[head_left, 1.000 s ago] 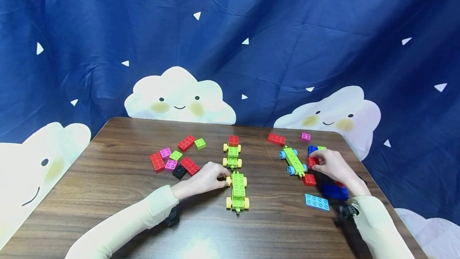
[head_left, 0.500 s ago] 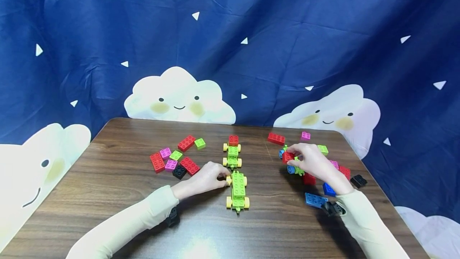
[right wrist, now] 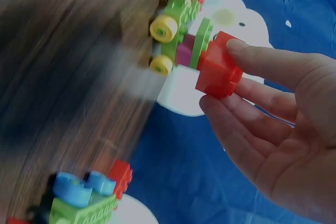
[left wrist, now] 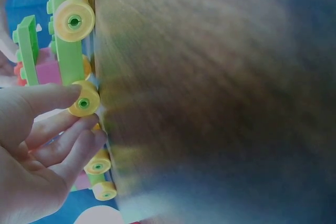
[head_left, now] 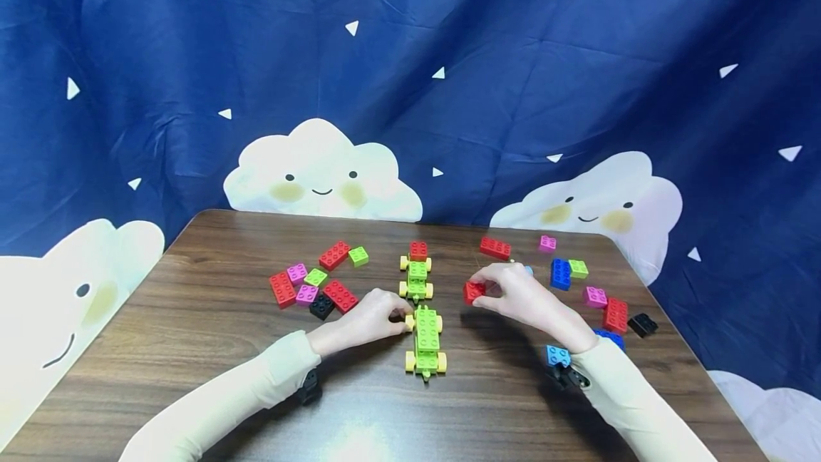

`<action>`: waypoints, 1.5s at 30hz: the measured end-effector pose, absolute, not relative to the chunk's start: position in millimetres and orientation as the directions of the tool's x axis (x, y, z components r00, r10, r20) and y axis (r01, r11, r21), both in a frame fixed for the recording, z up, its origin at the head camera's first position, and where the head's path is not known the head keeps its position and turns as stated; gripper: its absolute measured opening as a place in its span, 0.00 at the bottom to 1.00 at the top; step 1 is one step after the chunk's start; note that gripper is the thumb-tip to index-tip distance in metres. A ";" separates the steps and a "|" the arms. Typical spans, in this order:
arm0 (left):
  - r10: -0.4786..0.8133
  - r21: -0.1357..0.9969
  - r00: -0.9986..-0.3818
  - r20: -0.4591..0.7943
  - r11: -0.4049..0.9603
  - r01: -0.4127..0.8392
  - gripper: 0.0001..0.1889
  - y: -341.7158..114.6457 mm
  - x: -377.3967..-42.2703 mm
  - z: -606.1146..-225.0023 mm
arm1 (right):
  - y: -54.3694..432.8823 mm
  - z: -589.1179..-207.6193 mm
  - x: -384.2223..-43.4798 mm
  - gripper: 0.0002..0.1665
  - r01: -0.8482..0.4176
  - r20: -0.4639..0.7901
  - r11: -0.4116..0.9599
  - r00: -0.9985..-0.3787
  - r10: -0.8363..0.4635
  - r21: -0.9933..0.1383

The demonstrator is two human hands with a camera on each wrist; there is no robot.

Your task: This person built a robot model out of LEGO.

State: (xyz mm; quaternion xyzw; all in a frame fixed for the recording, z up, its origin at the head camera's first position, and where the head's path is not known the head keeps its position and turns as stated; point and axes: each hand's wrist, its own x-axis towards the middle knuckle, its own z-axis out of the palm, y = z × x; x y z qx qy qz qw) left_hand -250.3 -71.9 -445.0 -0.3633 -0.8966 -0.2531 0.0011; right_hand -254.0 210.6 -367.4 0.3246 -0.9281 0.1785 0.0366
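- Reading the table as a clock, twelve at its far edge, I saw a cluster of loose bricks toward ten from the left hand; a black brick lay closest to it, beside red, pink and lime ones.
- Curled thumb and fingers of that left hand pinched a yellow wheel of the nearer green car, apparently to steady it. The car stood mid-table, at three to four o'clock from the hand, with a green plate set over a pink brick.
- Straight toward twelve from it stood the farther green car, a mounted red brick on its far end. Whether the two cars were coupled, I couldn't tell.
- Between one and two o'clock from the nearer car, clear of both cars, the right hand gripped a loose red brick in its thumb and fingertips. I took the step to be fetching that brick for building. If the nearer car was meant, the next move called for a shift toward seven or eight, the brick squared over studs, then a downward press while the left hand braced.
- Mostly hidden behind the right hand was a car with a blue wheel.
- Farthest over, around three o'clock, lay spare pieces, among them a blue brick and a light blue plate.
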 end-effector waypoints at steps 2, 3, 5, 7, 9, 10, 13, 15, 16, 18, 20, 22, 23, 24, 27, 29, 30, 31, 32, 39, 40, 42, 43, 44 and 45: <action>0.655 0.443 -0.729 0.198 0.603 0.663 0.08 -71.9 -249.8 -445.1 | 205.3 -367.6 -252.1 0.17 -0.633 0.188 0.716 -0.773 -0.606 -0.293; 0.655 0.440 -0.728 0.201 0.604 0.665 0.08 -72.0 -249.7 -444.9 | 203.0 -367.5 -251.2 0.18 -0.641 0.190 0.713 -0.767 -0.613 -0.285; 0.655 0.434 -0.727 0.203 0.606 0.667 0.08 -72.0 -249.6 -444.7 | 198.6 -367.0 -249.0 0.18 -0.651 0.193 0.711 -0.759 -0.622 -0.267; 0.653 0.430 -0.729 0.205 0.609 0.667 0.08 -72.1 -249.5 -444.6 | 195.0 -366.3 -247.2 0.19 -0.656 0.187 0.705 -0.754 -0.630 -0.269; 0.649 0.433 -0.733 0.203 0.613 0.662 0.09 -71.7 -249.6 -444.4 | 191.7 -365.6 -245.7 0.19 -0.662 0.178 0.698 -0.748 -0.639 -0.275; 0.649 0.431 -0.733 0.204 0.613 0.662 0.09 -71.7 -249.6 -444.4 | 190.0 -365.4 -245.0 0.18 -0.665 0.172 0.692 -0.744 -0.645 -0.280; 0.652 0.429 -0.729 0.207 0.610 0.667 0.09 -71.5 -249.5 -443.9 | 185.8 -365.1 -243.3 0.18 -0.679 0.166 0.673 -0.729 -0.663 -0.292; 0.653 0.433 -0.730 0.203 0.609 0.665 0.09 -71.3 -249.4 -443.2 | 183.0 -365.1 -242.1 0.18 -0.691 0.171 0.659 -0.718 -0.675 -0.297; 0.652 0.436 -0.732 0.199 0.610 0.662 0.09 -71.3 -249.2 -442.7 | 181.6 -365.1 -241.5 0.18 -0.696 0.175 0.652 -0.712 -0.680 -0.300; 0.652 0.438 -0.731 0.200 0.608 0.662 0.09 -71.3 -249.0 -442.2 | 178.5 -365.2 -240.4 0.18 -0.708 0.184 0.637 -0.700 -0.690 -0.304; 0.651 0.441 -0.733 0.197 0.609 0.659 0.09 -71.3 -248.8 -441.8 | 175.5 -365.6 -239.3 0.18 -0.719 0.191 0.626 -0.689 -0.699 -0.302; 0.650 0.441 -0.735 0.193 0.612 0.657 0.09 -71.3 -248.7 -441.8 | 172.8 -366.2 -238.3 0.19 -0.727 0.192 0.615 -0.679 -0.708 -0.305; 0.651 0.439 -0.734 0.193 0.611 0.658 0.09 -71.3 -248.7 -442.1 | 171.5 -366.6 -237.9 0.19 -0.730 0.192 0.610 -0.676 -0.712 -0.307; 0.651 0.440 -0.735 0.190 0.613 0.657 0.09 -71.1 -248.7 -442.2 | 170.3 -367.1 -237.6 0.18 -0.733 0.191 0.607 -0.672 -0.715 -0.308; 0.652 0.440 -0.733 0.192 0.611 0.658 0.09 -71.4 -249.0 -442.6 | 166.9 -368.3 -236.8 0.18 -0.739 0.185 0.590 -0.661 -0.727 -0.325; 0.652 0.441 -0.732 0.196 0.608 0.660 0.09 -71.5 -249.3 -442.9 | 164.7 -369.0 -236.6 0.18 -0.744 0.181 0.580 -0.654 -0.734 -0.333; 0.651 0.441 -0.733 0.198 0.608 0.660 0.09 -71.7 -249.4 -442.8 | 163.4 -369.3 -236.6 0.18 -0.748 0.180 0.573 -0.648 -0.740 -0.335; 0.651 0.440 -0.733 0.199 0.609 0.660 0.09 -71.6 -249.6 -443.0 | 162.2 -369.7 -236.6 0.18 -0.751 0.179 0.568 -0.644 -0.744 -0.338; 0.651 0.441 -0.733 0.200 0.608 0.660 0.09 -71.5 -249.8 -443.1 | 161.0 -370.0 -236.7 0.18 -0.753 0.179 0.564 -0.641 -0.747 -0.339; 0.648 0.447 -0.734 0.204 0.605 0.659 0.08 -71.2 -250.0 -442.7 | 154.7 -372.1 -237.4 0.18 -0.754 0.171 0.558 -0.636 -0.753 -0.347; 0.648 0.447 -0.734 0.205 0.605 0.659 0.08 -71.1 -250.0 -442.7 | 154.2 -372.5 -237.7 0.17 -0.752 0.168 0.559 -0.637 -0.752 -0.349; 0.649 0.446 -0.733 0.205 0.605 0.660 0.08 -71.1 -250.1 -442.9 | 153.5 -373.4 -238.3 0.17 -0.750 0.164 0.562 -0.639 -0.751 -0.350; 0.649 0.446 -0.733 0.205 0.605 0.660 0.07 -71.1 -250.2 -442.9 | 153.3 -373.7 -238.5 0.17 -0.749 0.163 0.562 -0.640 -0.751 -0.351; 0.649 0.445 -0.732 0.206 0.604 0.661 0.07 -71.2 -250.3 -443.0 | 153.1 -374.1 -238.8 0.17 -0.749 0.164 0.561 -0.640 -0.751 -0.352; 0.650 0.444 -0.731 0.207 0.604 0.662 0.07 -71.3 -250.3 -443.1 | 152.8 -374.3 -239.0 0.16 -0.750 0.166 0.560 -0.639 -0.751 -0.353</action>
